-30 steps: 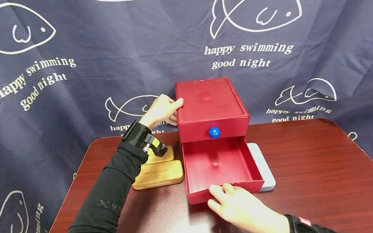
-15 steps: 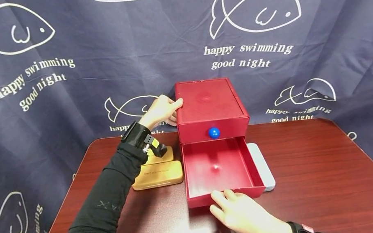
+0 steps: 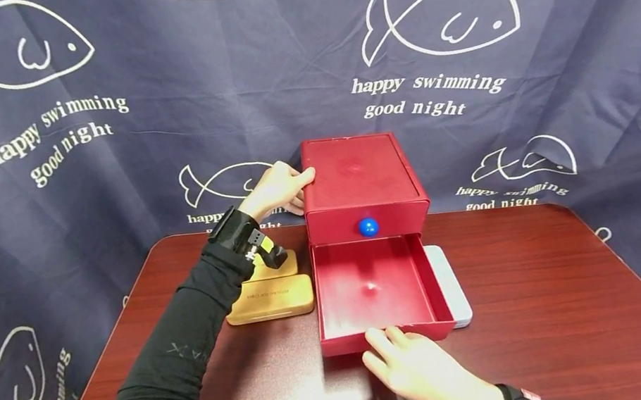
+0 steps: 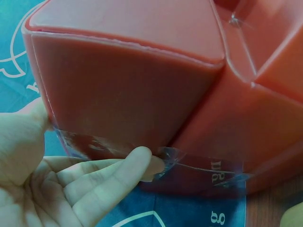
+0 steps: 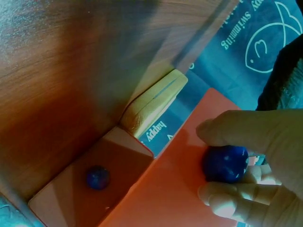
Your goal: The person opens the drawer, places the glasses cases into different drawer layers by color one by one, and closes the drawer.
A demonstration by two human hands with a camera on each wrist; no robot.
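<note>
Blue knob (image 5: 225,164) pinched by right hand (image 3: 413,368), right wrist view only, left hand (image 3: 278,189) gripping red cabinet (image 3: 361,175)

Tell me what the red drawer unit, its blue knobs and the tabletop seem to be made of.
Red drawer unit: likely moulded plastic, satin to glossy; smooth, even colour and rounded edges.
Blue knobs: probably glossy hard plastic, though painted wood is possible; small bright highlights.
Tabletop: wood or wood-look laminate, polished; reddish-brown grain and strong glare.
</note>
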